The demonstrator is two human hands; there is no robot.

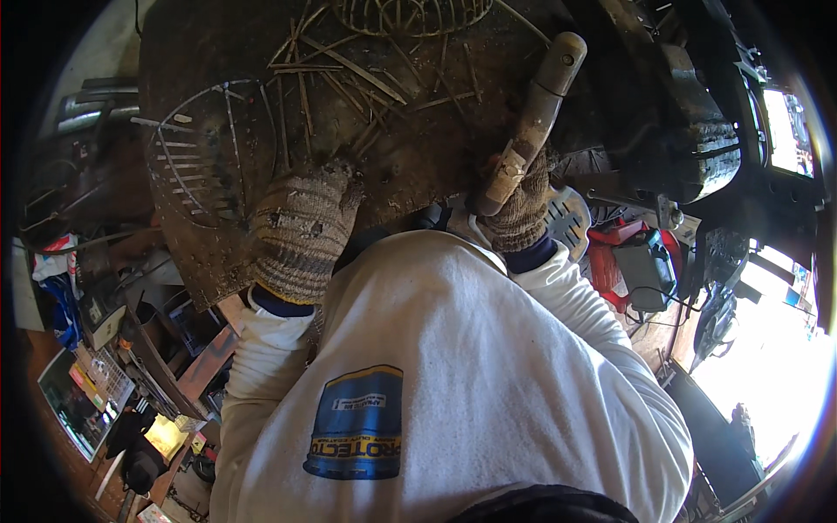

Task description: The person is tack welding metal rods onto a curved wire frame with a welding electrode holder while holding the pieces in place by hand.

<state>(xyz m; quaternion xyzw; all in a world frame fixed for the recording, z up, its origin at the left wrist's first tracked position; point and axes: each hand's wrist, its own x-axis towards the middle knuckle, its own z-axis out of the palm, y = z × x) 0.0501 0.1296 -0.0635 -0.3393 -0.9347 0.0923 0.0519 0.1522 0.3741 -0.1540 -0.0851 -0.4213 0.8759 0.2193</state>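
My left hand (302, 228), in a knitted work glove, rests palm down on the near edge of a dirty metal workbench (392, 148), next to a round wire grille (205, 152) lying flat. My right hand (520, 209), also gloved, grips the lower end of a worn wooden handle (536, 113) that slants up and away over the bench; its working end is out of sight. Loose thin metal rods (336, 74) lie scattered on the bench beyond my left hand. A domed wire frame (410, 16) stands at the far edge.
A heavy dark metal block (697, 139) sits at the right of the bench. A red box with a grey device (641, 266) lies lower right. Cluttered shelves and tools (96, 349) fill the left side. Bright daylight enters at lower right.
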